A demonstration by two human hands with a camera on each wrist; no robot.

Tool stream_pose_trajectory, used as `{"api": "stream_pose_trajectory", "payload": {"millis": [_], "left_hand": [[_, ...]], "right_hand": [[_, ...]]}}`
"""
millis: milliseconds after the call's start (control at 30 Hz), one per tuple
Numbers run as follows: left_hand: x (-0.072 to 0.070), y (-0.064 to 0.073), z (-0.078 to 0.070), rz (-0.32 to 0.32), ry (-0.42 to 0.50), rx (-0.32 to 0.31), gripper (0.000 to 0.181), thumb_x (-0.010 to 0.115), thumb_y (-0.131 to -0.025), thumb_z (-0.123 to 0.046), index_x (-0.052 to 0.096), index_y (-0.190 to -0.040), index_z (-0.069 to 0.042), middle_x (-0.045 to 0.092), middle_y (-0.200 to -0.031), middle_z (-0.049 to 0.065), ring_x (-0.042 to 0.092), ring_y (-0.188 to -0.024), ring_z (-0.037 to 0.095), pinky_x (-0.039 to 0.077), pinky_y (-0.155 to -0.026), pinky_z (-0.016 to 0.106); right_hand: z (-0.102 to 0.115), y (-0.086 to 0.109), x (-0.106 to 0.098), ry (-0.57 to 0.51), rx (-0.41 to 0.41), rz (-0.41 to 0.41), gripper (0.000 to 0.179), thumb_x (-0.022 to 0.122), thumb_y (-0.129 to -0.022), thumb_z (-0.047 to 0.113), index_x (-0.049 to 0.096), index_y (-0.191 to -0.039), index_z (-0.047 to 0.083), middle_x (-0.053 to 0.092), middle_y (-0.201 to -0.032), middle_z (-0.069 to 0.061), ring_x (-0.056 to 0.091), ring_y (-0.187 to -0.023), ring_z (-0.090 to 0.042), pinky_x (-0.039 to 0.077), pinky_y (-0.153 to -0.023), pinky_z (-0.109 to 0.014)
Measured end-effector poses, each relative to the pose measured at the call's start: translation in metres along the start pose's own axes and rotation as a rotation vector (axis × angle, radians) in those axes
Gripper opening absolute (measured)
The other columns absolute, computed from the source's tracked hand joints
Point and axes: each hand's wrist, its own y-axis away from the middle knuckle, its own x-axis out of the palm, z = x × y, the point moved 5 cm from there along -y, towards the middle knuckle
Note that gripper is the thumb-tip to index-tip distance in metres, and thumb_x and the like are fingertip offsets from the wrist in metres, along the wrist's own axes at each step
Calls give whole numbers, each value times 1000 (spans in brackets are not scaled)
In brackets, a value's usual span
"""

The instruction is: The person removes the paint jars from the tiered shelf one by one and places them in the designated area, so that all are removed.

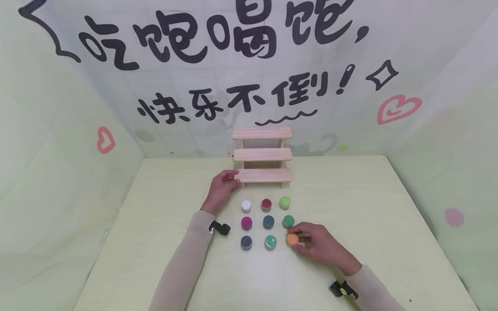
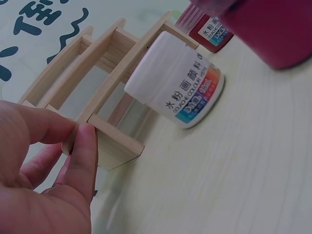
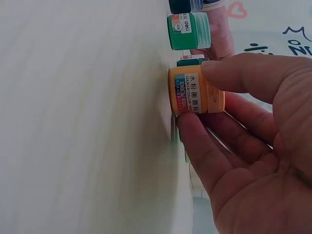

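Observation:
Between thumb and fingers my right hand [image 1: 320,244] pinches an orange gouache paint jar [image 1: 292,239], at the near right corner of a grid of jars. The right wrist view shows the orange jar [image 3: 197,90] upright by the table surface, its label facing the camera. My left hand [image 1: 223,186] pinches the left end of the lowest step of a three-tier wooden stand [image 1: 262,175]. In the left wrist view, thumb and fingertip meet at the corner of that wooden stand [image 2: 117,139], and a white paint jar [image 2: 175,80] stands close by.
Beside the orange jar are a teal jar [image 1: 270,242] and a green jar [image 1: 288,221]. Several more stand in rows, among them a magenta jar [image 1: 247,223] and a dark red jar [image 1: 266,204]. Behind the pale table [image 1: 155,207] hangs a printed cloth [image 1: 186,142].

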Motion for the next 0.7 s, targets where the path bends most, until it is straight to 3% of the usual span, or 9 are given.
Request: {"api": "stream_pose_trajectory", "payload": {"millis": [333,700], "left_hand": [[-1,1,3,6,2,-4,36,72,-94,-2,69,-130,-7,69,-118,14,70,-103,19,63,-94,27],[-2,4,0,-11,-4,-44,33,71,-97,-2,70,-129,-7,67,-123,16,69,-111,22,62,-101,32]], "right_hand": [[3,1,-4,-3,6,14,37,84,-88,7,72,-123,9,75,-121,-3,76,-108,-25,65,-92,-36],[17,-7,-28,27,-71,-49,35,82,-90,7,72,-124,5,76,-123,-11,73,-110,-32,66,-89,-43]]}}
